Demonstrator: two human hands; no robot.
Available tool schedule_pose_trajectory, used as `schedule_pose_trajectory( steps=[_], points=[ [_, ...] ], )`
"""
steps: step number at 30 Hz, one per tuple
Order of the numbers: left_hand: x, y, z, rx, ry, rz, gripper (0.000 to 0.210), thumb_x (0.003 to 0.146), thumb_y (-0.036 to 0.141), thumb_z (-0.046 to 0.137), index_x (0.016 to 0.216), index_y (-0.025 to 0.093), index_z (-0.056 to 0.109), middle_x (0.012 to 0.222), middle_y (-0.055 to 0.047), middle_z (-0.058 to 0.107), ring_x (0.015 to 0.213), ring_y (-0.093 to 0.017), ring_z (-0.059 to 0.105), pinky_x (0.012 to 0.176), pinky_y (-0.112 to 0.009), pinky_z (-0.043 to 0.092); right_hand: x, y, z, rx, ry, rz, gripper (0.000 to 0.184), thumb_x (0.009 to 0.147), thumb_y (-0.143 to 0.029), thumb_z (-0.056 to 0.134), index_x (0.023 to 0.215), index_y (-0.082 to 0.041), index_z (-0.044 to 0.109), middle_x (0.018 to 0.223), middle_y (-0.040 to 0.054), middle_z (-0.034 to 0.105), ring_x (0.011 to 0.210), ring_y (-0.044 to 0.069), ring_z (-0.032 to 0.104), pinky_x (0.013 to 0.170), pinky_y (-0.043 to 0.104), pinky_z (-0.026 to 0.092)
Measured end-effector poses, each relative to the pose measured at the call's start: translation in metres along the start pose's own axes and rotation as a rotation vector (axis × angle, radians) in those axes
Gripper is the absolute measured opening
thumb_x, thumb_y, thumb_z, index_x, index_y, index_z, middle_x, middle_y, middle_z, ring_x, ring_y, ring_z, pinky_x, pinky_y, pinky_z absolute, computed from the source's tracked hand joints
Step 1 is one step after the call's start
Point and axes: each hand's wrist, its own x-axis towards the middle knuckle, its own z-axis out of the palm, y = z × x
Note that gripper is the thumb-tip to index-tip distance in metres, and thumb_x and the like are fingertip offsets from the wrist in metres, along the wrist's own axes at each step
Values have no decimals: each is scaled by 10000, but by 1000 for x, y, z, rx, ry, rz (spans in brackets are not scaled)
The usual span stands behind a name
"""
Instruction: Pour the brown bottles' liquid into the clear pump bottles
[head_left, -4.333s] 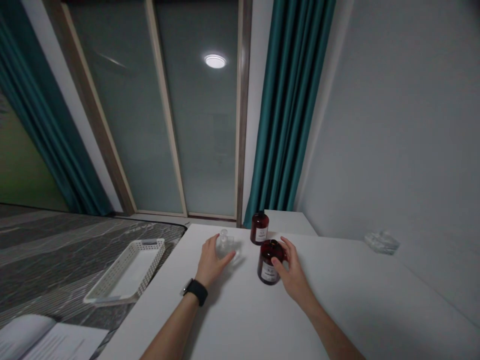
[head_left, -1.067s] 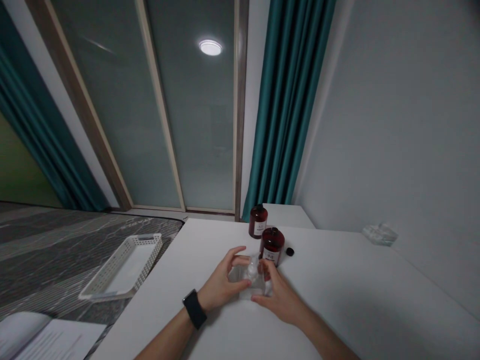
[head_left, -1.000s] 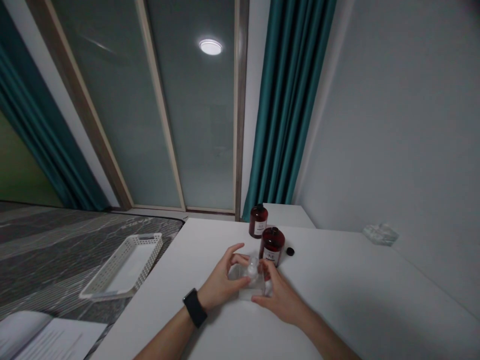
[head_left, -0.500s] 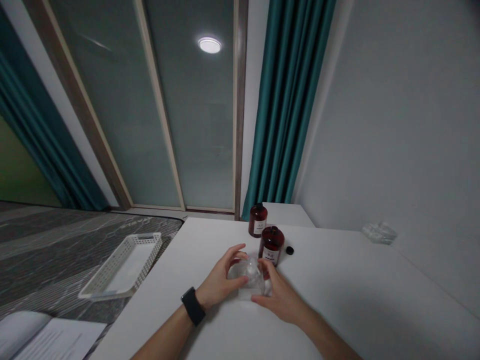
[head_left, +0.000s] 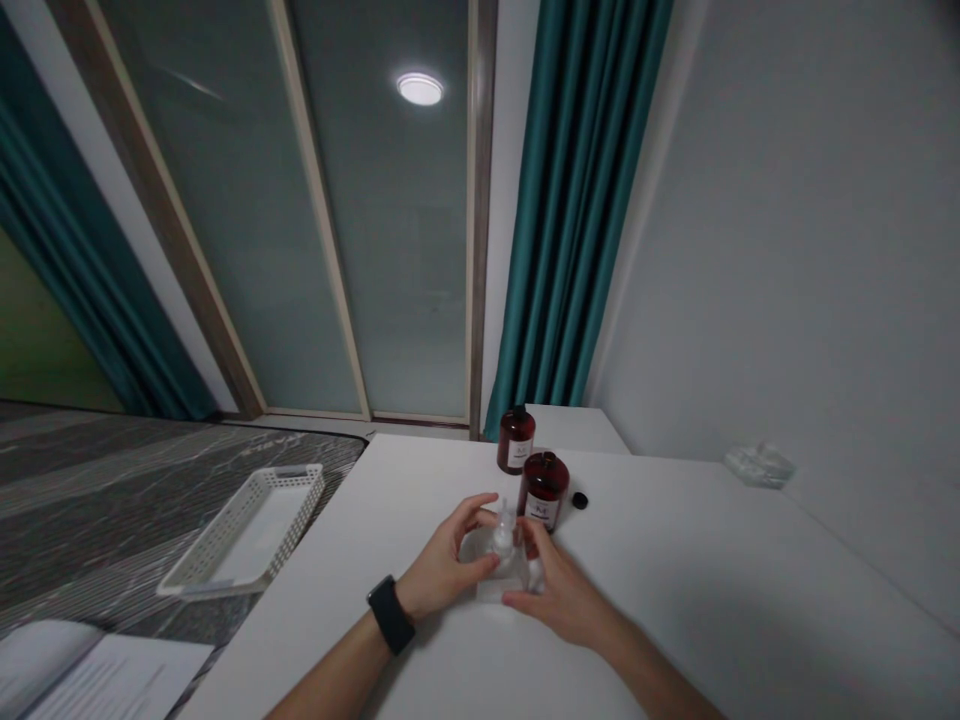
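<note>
Low over the white table, my two hands are around a clear plastic piece (head_left: 504, 540) with a thin upright nozzle on top, like a pump head. Under it is a see-through, square-edged part; I cannot tell whether it is a bag or a box. My left hand (head_left: 448, 560), with a black watch on the wrist, pinches its left side between thumb and fingers. On the right side, my right hand (head_left: 559, 590) grips it with curved fingers. Just behind stands a brown bottle (head_left: 544, 487) without its cap, a white label on its front. A small black cap (head_left: 580, 500) lies beside that bottle.
Farther back stands another brown bottle (head_left: 516, 440) with a black top. Crumpled clear plastic (head_left: 759, 465) rests by the wall at right. To the left, off the table (head_left: 705, 590), are a white perforated basket (head_left: 279, 540) and an open book (head_left: 127, 675).
The nozzle now shows upright above my fingers, where before the clear piece looked rounded and blurred. My left hand has shifted slightly to the right; my right hand has stayed in place.
</note>
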Motion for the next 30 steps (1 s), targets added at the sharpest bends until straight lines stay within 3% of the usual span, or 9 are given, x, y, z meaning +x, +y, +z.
schedule_pose_trajectory(
  steps=[3,7,13,18,24,27,30],
  points=[
    [0,-1,0,-4,35,-7,601,775,226,726,1318,206,469,1038,-48,605,1026,-219,581,995,-405,406,-1,-3,-1,-15,-6,23,739,662,-114,761,1302,-221,408,1307,114,569,1181,275,582,1040,457,438],
    [0,-1,-1,-45,-27,-14,632,802,202,703,1362,206,412,1149,-84,621,1118,-236,563,1042,-419,362,-1,-5,-1,-22,-7,11,735,659,-124,766,1296,-227,413,1296,105,578,1180,274,581,1043,468,434],
    [0,-2,-1,7,27,2,569,792,186,702,1312,211,474,976,-26,589,1005,-212,576,991,-389,397,-1,-4,-1,11,-2,4,740,650,-133,769,1296,-229,420,1329,117,566,1193,288,578,1046,485,429],
    [-1,-1,-1,46,22,-20,556,795,203,690,1306,210,472,1049,-49,594,1046,-227,567,1007,-400,390,0,4,1,31,41,-5,762,620,-145,791,1300,-237,461,1332,121,578,1208,315,573,1031,500,445],
    [-1,6,-15,294,-108,-10,603,752,281,727,1294,194,477,1254,-109,529,1176,-280,493,1033,-430,375,0,7,0,80,46,-30,831,603,-123,799,1350,-250,459,1340,116,570,1121,293,612,992,496,472],
    [-1,7,-21,390,-146,-8,551,719,328,750,1194,170,520,1181,-104,542,1103,-274,504,965,-407,414,-3,1,-3,95,61,-54,879,614,-120,786,1398,-256,411,1379,116,521,1128,278,591,1008,490,452],
    [-1,5,-21,383,-156,-40,441,736,352,733,1083,164,535,1060,-70,572,972,-231,518,882,-362,432,-5,-6,-5,105,158,-115,793,669,-137,734,1385,-254,414,1327,101,531,1160,273,558,1030,479,423]
  ],
)
